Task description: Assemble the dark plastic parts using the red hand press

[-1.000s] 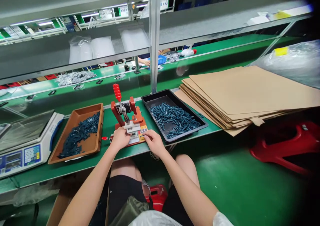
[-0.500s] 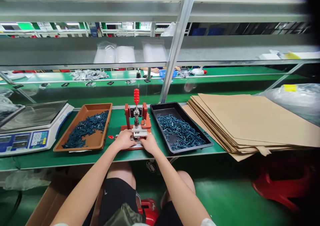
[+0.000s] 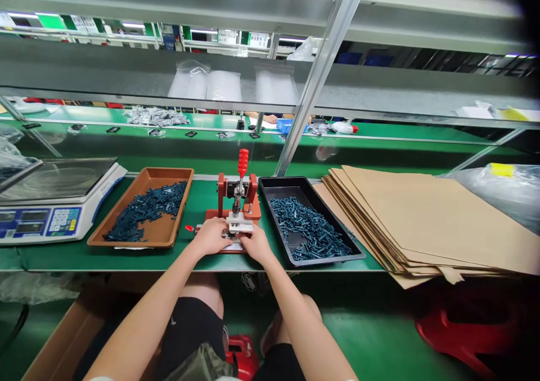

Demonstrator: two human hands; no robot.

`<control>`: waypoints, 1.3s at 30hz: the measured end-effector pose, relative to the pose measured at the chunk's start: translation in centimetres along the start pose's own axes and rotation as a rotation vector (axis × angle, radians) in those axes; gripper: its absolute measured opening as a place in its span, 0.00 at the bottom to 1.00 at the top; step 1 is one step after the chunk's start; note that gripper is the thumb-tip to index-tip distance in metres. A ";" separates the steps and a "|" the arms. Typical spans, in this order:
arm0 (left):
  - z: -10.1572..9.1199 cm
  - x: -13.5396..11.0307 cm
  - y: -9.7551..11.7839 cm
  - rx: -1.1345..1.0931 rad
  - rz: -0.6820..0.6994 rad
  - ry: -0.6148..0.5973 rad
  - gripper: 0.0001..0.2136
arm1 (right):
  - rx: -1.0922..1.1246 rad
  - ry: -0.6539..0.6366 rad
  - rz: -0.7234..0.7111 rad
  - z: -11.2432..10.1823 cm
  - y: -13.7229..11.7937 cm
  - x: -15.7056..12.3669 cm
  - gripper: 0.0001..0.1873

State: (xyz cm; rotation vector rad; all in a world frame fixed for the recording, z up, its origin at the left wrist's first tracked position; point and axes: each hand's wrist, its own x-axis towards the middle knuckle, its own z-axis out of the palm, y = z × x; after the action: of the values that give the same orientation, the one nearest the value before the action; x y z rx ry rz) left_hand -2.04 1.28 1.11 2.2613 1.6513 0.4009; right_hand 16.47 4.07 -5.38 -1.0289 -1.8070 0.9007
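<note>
A small toggle-clamp press (image 3: 237,201) with a red upright handle (image 3: 243,162) stands at the front of the green bench. From the left, my left hand (image 3: 212,237) reaches its metal block, fingers bent in at the block's edge. My right hand (image 3: 256,243) meets it from the other side, thumb and fingers drawn together low on the block. Whatever sits between my fingertips is hidden by the hands and the fixture. Dark blue flat pieces lie in a brown tray (image 3: 182,212) to the left. A black tray (image 3: 283,240) on the right holds thin dark blue pieces.
A digital scale (image 3: 54,201) stands at far left. Stacked brown cardboard sheets (image 3: 422,218) overhang the bench edge at right, beside a clear plastic bag (image 3: 514,189). A slanted metal post (image 3: 323,71) and a shelf with plastic packs (image 3: 223,85) rise behind. Another person's hand (image 3: 270,119) shows beyond.
The view has tilted and shifted slightly, so the bench sits differently in the picture. Both hands stay at the press block, with little visible change in their pose.
</note>
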 end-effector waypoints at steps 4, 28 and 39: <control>0.0 -0.1 0.1 0.002 0.000 0.007 0.13 | -0.029 0.021 -0.016 0.3 -0.1 -0.3 0.14; 1.6 -3.6 -0.9 0.038 0.149 0.441 0.14 | -0.095 0.026 -0.177 -0.4 -1.6 -0.3 0.15; -0.5 -2.0 -4.6 -0.754 -0.287 1.042 0.19 | -0.076 0.028 -0.136 -0.5 -2.0 -0.4 0.15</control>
State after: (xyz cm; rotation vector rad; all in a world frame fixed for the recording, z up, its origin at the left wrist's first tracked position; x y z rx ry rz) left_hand -6.80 0.70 -0.38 1.2289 1.6985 1.9487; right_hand 16.48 3.01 -3.56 -0.9481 -1.8755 0.7373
